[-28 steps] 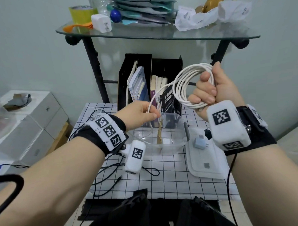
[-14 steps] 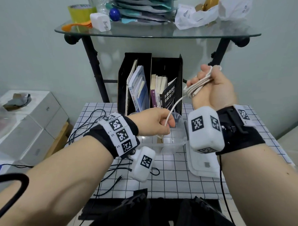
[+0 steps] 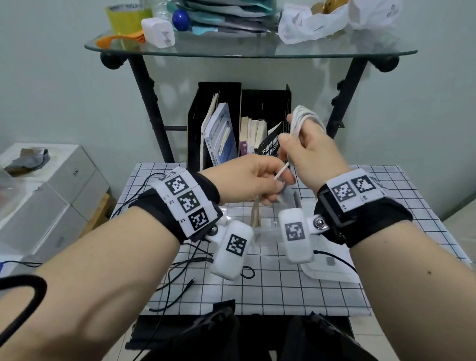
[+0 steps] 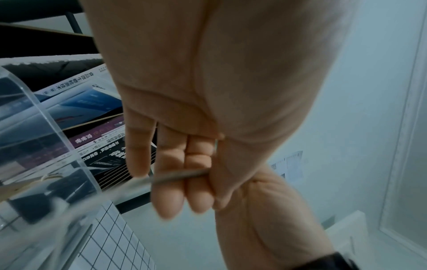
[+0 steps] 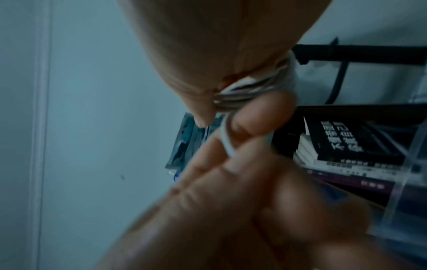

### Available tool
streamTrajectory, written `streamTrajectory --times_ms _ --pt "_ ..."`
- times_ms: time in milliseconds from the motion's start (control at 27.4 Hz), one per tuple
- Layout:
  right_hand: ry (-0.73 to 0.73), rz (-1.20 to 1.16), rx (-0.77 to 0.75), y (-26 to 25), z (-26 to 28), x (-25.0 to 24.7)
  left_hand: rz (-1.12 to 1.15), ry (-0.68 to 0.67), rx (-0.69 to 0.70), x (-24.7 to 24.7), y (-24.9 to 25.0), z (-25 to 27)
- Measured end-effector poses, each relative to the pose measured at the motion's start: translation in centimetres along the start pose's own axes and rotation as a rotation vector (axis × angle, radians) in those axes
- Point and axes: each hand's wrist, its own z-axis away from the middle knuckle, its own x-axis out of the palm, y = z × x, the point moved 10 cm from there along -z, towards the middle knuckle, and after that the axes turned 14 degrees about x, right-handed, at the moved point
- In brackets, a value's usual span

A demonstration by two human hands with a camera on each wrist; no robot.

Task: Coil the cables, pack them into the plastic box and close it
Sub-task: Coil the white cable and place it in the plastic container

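My right hand (image 3: pixel 309 150) grips a coiled white cable (image 3: pixel 301 117), raised above the table; the coil's loops (image 5: pixel 256 89) are squeezed between thumb and fingers. My left hand (image 3: pixel 258 179) pinches the cable's loose end (image 3: pixel 281 173) just left of the right hand; in the left wrist view the strand (image 4: pixel 175 178) crosses its fingers. The clear plastic box (image 3: pixel 263 225) stands on the table beneath both hands, mostly hidden by them. Its white lid (image 3: pixel 336 271) lies flat to the box's right. Thin black cables (image 3: pixel 180 267) lie loose at the table's left.
A black file holder with books (image 3: pixel 242 125) stands behind the box. Above it a glass shelf (image 3: pixel 253 47) carries a white charger (image 3: pixel 158 32), tape and bags. White storage boxes (image 3: pixel 54 188) stand to the left. The checked tablecloth (image 3: pixel 277 287) covers the table.
My right hand has turned over and come down towards the left hand, flattening the coil from an open loop into a tight bundle. The free strand between the hands has become short.
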Motion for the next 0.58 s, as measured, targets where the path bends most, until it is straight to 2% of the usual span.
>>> streamTrajectory --times_ms 109,292,511,584 --pt "-0.071 0.149 0.03 -0.2 0.5 0.9 -0.097 0.038 0.037 -0.9 1.0 0.0" --pt "-0.268 0.16 0.113 -0.2 1.9 2.8 -0.182 0.198 0.045 -3.3 1.7 0.1" --pt "-0.477 0.245 0.174 1.0 2.5 3.4 -0.05 0.324 0.054 -4.4 1.1 0.3" --pt "-0.57 0.155 0.209 1.7 2.9 3.9 0.039 0.392 0.055 -5.3 0.5 0.5"
